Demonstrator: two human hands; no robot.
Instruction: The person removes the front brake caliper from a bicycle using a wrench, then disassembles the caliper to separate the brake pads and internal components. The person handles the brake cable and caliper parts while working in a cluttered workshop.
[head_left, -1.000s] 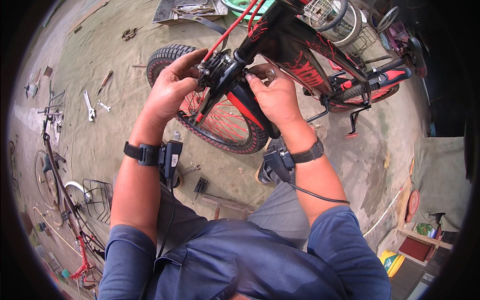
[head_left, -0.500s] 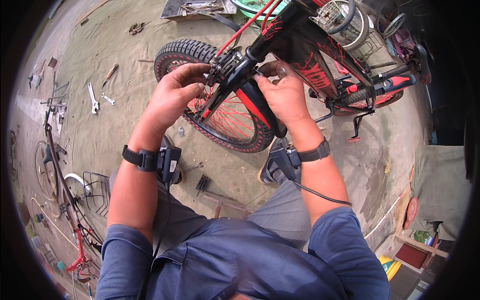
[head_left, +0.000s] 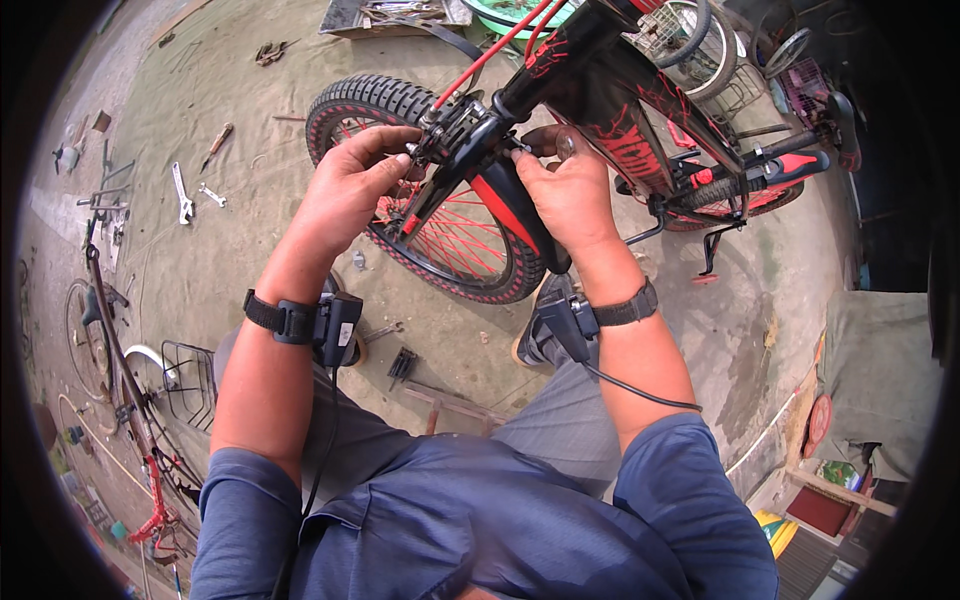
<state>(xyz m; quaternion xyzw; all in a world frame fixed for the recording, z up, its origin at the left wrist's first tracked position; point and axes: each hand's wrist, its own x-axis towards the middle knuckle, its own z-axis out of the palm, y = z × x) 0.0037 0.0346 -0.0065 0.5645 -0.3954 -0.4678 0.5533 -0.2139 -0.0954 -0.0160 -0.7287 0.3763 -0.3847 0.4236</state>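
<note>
A black and red bicycle (head_left: 620,120) stands before me, its knobby front tyre (head_left: 375,97) turned to the left. My left hand (head_left: 345,185) is closed, thumb and fingers pinching an end of the front brake (head_left: 455,130) on the left side of the fork. On the other side, my right hand (head_left: 572,195) is curled with thumb and forefinger pressed at a small dark part beside the fork crown; the fingers hide most of it. Below the hands, the fork's red-striped leg (head_left: 505,208) runs down past the red spokes (head_left: 455,240).
A spanner (head_left: 181,193), a smaller spanner (head_left: 212,195) and a screwdriver (head_left: 217,144) lie on the ground cloth to the left. A tool tray (head_left: 350,18) sits at the far side. Another bicycle (head_left: 125,350) lies at left; a small black part (head_left: 402,365) is near my feet.
The left fingers and thumb have shifted slightly at the brake, the thumb tip now further up. My right hand has barely moved, and the bicycle stays in place.
</note>
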